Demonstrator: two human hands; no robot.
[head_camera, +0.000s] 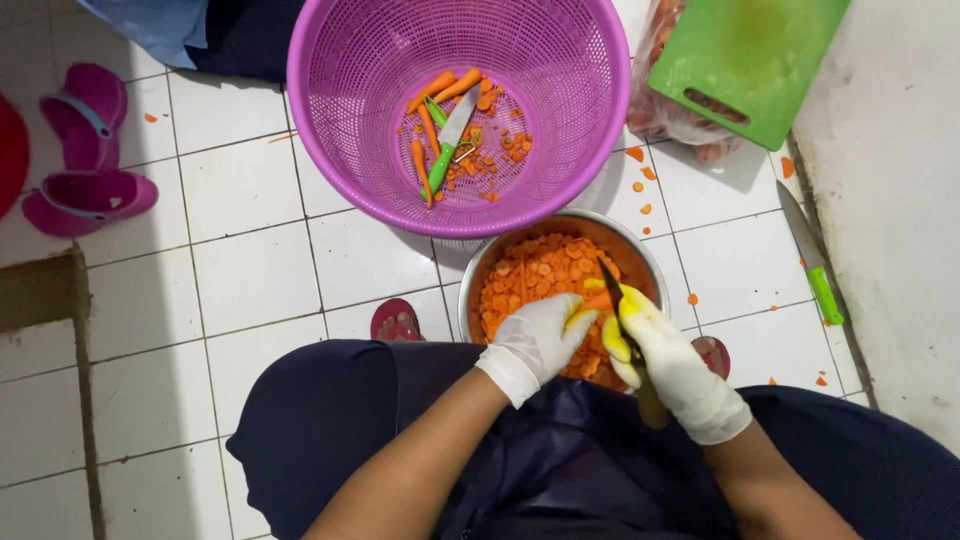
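Over the steel bowl (480, 275), left hand (535, 340) pinches a carrot (598, 300); right hand (672, 365) grips a knife (612, 282).

Home kitchen floor, used for food prep at ground level. White tiles (250, 270) littered with carrot scraps, a purple basket (330, 110) holding 1 knife and carrot ends, a steel bowl (480, 270) of carrot slices, a green board (750, 60) against the wall (890, 200). Pink sandals (85, 150) kicked off nearby, typical of a household rather than a commercial kitchen.
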